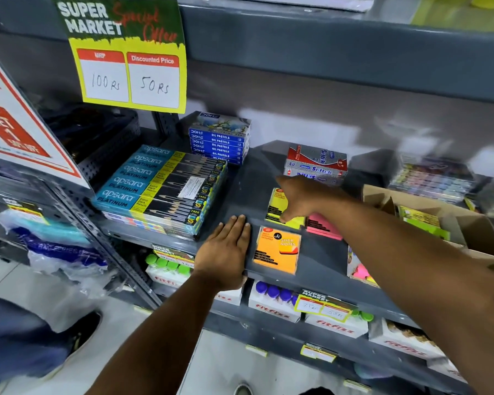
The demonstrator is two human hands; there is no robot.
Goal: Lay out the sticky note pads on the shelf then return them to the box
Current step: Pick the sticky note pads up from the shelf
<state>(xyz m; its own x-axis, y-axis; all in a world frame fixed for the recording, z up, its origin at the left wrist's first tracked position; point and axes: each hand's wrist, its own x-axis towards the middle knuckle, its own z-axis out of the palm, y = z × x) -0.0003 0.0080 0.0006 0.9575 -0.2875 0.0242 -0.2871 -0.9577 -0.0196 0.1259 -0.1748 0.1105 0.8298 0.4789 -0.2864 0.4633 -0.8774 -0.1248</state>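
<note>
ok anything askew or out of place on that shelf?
Slightly. The orange pad sits at the shelf's front lip, rotated a little off the edge line. Another pad to its right overhangs the edge, tipping downward. The yellow pad and pink pad lie flat. No visible damage.

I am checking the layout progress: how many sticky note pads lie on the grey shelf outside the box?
3: orange square pad at the front, yellow pad under the right hand, pink pad beside it. More may remain in the cardboard box.
</note>
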